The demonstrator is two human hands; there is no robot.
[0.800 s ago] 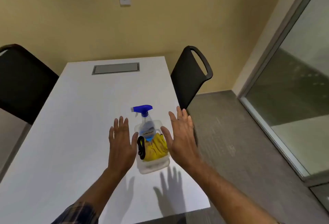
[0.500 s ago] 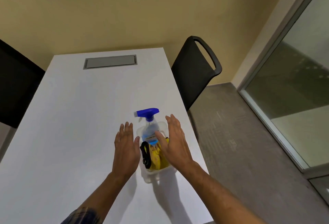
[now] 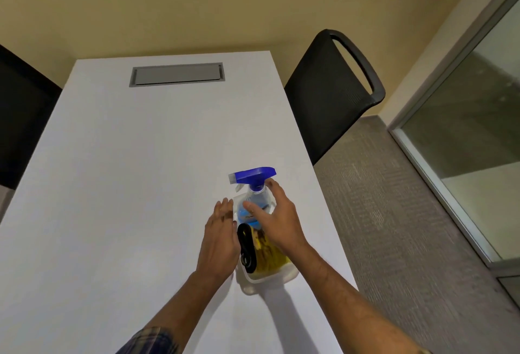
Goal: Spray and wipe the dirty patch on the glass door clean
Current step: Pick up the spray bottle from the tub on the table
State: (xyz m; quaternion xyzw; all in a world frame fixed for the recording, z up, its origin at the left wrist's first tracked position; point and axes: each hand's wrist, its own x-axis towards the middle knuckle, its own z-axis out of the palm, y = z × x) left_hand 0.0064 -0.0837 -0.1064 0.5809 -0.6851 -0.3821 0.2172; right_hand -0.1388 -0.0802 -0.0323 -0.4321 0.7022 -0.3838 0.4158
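Spray bottle (image 3: pixel 252 199): standing upright in clear tub (image 3: pixel 270 279), desk (image 3: pixel 126 185) at 5 o'clock; rigid, light, slick plastic; taking hold best at neck.
Right hand (image 3: pixel 277 220): spreading open, closing around bottle, nothing gripped.
Left hand (image 3: pixel 221 237): lying flat, open beside tub, holding nothing.
Yellow cloth (image 3: pixel 268 256): sitting soft, crumpled in tub.

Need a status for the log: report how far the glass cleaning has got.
Done: nothing; the bottle and yellow cloth sit in the tub on the table. In hand: right hand is open around the bottle, not gripping; left hand is open beside the tub. Left: grasp, spray and wipe the door.
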